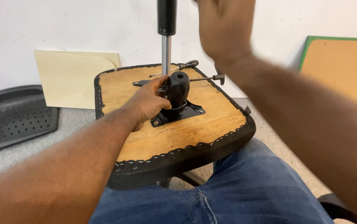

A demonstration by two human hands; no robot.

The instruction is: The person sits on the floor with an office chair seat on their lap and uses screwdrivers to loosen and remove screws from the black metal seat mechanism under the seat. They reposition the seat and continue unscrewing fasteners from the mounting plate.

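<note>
Seat [211, 120] of an office chair lies upside down across the person's lap, wooden underside up, with the black tilt mechanism [177, 97] already fixed at its middle and the gas cylinder [166, 37] standing in its socket. That cylinder's long axis runs straight up, chrome rod down in the socket and black body rising out of view, so base and wheels seem left to fit. Left hand [148, 101] wraps the mechanism; right hand [225, 29] is raised, blurred, grip unclear.
</note>
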